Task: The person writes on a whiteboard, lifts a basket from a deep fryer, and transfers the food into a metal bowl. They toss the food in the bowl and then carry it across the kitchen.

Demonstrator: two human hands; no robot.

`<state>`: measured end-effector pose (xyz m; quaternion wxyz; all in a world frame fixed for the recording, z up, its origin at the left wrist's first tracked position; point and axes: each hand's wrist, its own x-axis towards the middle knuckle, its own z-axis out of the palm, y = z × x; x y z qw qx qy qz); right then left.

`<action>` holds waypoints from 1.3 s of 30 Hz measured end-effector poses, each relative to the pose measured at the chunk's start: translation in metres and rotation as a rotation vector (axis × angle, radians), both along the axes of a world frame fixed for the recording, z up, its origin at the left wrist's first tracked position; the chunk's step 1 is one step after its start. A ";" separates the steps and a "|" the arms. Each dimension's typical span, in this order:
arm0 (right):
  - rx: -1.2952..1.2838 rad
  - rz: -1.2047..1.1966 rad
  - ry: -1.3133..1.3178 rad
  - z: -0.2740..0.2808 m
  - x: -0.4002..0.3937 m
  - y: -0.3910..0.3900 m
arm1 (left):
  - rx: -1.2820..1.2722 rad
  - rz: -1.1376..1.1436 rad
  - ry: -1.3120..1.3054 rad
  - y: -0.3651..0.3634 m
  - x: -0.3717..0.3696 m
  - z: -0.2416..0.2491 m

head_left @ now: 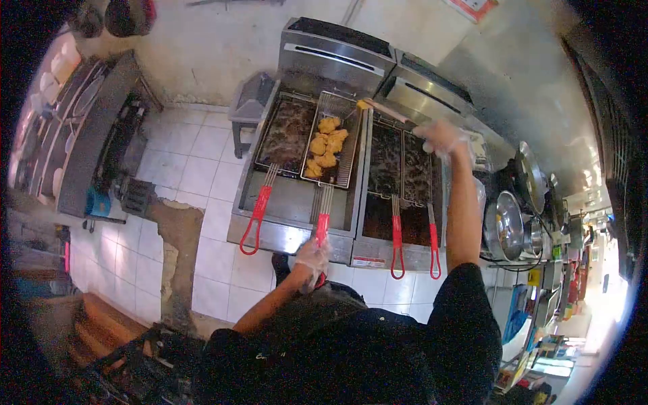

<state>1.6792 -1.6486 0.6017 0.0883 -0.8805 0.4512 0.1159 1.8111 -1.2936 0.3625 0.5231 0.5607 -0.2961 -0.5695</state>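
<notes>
My left hand (312, 260), in a clear glove, grips the red handle (322, 226) of a wire fryer basket (347, 162) that rests over the left fryer. Several golden fried pieces (326, 145) lie in that basket. My right hand (442, 138), also gloved, reaches out over the right fryer and holds long tongs (395, 113). The tongs' tip pinches a small yellow piece (365, 104) at the far corner of the basket. An empty-looking basket (287, 135) with a red handle (256, 219) sits to the left of it.
Two more baskets (401, 165) with red handles (415, 246) sit in the dark oil of the right fryer. Metal pots and pans (513, 223) crowd the counter on the right. A grey bin (250, 101) stands left of the fryers, and a shelf with plates (67, 135) runs further left.
</notes>
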 end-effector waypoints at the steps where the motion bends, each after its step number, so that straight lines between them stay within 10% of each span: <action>1: 0.109 -0.049 -0.153 -0.004 -0.024 0.009 | 0.150 0.065 0.271 -0.009 0.004 -0.003; 6: -0.028 -0.226 -0.516 -0.023 -0.128 0.072 | 0.030 -0.049 0.796 -0.033 0.026 -0.047; 14: -0.007 -0.893 -0.803 -0.045 -0.275 0.156 | 0.206 -0.159 0.050 -0.048 0.030 -0.056; 16: -0.234 -0.736 -0.572 -0.070 -0.333 0.163 | -0.249 -0.313 -0.662 -0.035 0.060 -0.136; 18: -0.338 -0.776 -0.238 -0.076 -0.378 0.166 | 0.394 -0.088 0.040 -0.043 0.024 0.003; 24: -0.488 -1.110 -0.287 -0.114 -0.481 0.140 | 0.375 -0.046 -0.072 -0.023 0.025 -0.012; 27: -0.462 -0.987 0.020 -0.224 -0.604 0.080 | 0.706 -0.250 -0.721 -0.025 -0.004 0.057; 32: -0.355 -1.319 -0.082 -0.248 -0.602 0.059 | 0.310 -0.113 -1.525 0.008 0.029 -0.067; 36: -0.542 -1.183 -0.061 -0.225 -0.561 0.098 | 0.452 0.036 -1.315 -0.022 -0.043 0.060; 39: -0.565 -1.395 -0.174 -0.175 -0.473 0.145 | -0.158 0.204 -1.559 -0.036 -0.069 0.068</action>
